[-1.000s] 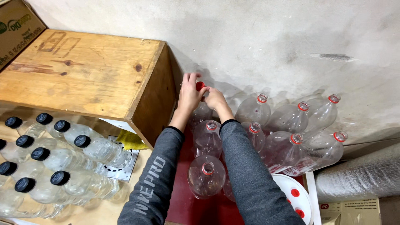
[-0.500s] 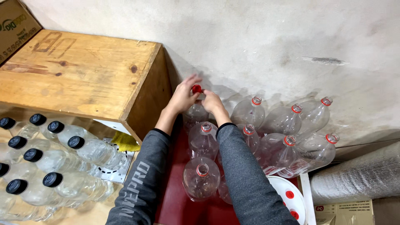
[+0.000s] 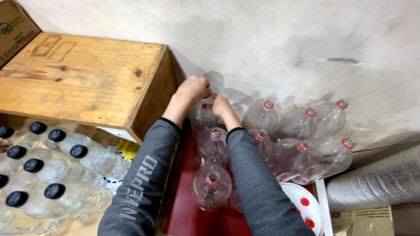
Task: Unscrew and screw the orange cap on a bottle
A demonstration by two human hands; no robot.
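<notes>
Both my hands meet at the neck of a clear plastic bottle point(image 3: 200, 117) standing against the wall beside a wooden crate. My left hand point(image 3: 193, 89) is closed over the bottle's top and hides the cap. My right hand point(image 3: 221, 105) grips the neck just to the right. The bottle stands on a dark red surface point(image 3: 186, 209), in a row with two more uncapped clear bottles point(image 3: 212, 146) point(image 3: 211, 188) that have red neck rings. Grey sleeves cover both my forearms.
Several more clear bottles with red neck rings point(image 3: 302, 144) lean together at the right. A wooden crate point(image 3: 83, 81) sits at the left, with black-capped bottles point(image 3: 57, 170) below it. A white lid with red dots point(image 3: 304, 205), a silver duct point(image 3: 376, 183) and the concrete wall point(image 3: 284, 43) surround them.
The red cap seen between my fingers earlier is now hidden under my left hand. Both hands have stayed at the bottle's neck while the view shifted slightly.
</notes>
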